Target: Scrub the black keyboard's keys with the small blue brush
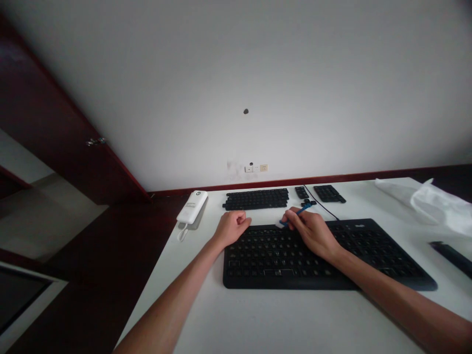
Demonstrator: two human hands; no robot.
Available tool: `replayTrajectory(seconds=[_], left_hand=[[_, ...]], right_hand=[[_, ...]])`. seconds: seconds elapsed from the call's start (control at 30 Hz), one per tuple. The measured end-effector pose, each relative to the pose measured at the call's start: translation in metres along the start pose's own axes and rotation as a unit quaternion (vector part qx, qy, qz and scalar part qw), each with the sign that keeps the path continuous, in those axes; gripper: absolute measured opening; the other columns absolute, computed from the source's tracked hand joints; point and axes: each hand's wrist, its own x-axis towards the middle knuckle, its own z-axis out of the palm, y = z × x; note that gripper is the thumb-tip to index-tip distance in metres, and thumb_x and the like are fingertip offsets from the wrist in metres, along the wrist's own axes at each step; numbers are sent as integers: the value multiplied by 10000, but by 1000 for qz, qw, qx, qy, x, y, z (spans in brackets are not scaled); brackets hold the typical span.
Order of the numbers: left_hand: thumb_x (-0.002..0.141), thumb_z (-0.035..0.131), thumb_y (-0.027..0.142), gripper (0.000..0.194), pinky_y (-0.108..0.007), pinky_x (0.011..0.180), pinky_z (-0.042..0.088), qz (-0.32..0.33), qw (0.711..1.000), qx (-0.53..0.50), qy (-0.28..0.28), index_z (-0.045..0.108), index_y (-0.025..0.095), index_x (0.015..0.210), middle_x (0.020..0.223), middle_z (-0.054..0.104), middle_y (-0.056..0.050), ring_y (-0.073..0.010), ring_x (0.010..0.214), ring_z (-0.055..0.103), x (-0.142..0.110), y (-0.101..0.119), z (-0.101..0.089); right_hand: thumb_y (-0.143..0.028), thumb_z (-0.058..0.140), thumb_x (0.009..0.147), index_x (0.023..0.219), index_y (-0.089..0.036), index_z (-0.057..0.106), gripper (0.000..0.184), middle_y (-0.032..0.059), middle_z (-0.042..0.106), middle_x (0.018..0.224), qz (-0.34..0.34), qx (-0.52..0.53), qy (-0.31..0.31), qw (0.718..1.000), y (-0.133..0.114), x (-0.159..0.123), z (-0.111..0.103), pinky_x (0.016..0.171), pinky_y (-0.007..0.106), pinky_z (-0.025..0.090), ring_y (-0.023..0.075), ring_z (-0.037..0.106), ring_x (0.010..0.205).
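A black keyboard lies on the white table in front of me. My left hand rests as a closed fist at the keyboard's upper left corner, holding nothing that I can see. My right hand lies over the top rows of keys and grips a thin blue tool, its tip pointing down at the keyboard's top edge. Behind the keyboard lie blocks of removed black keycaps, set out in keyboard layout, with smaller groups to the right.
A white power bank with a cord lies at the table's back left corner. White plastic wrapping sits at the right, and a dark flat object lies at the right edge. A black cable runs from the keyboard towards the wall.
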Motion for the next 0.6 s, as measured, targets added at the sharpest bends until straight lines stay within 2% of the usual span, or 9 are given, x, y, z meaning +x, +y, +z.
replayTrajectory(seconds=[0.6], left_hand=[[918,544,374,424,-254,598,242,5,1000,-3,-1,294,187,631,592,308,54,-101,583,307,0,-1,0]], right_hand=[[-607,402,1030,873,-214,702,519,11,622,701,-4,-2,7,1000,-2,-1,-1,638,301,411,195,589,682]])
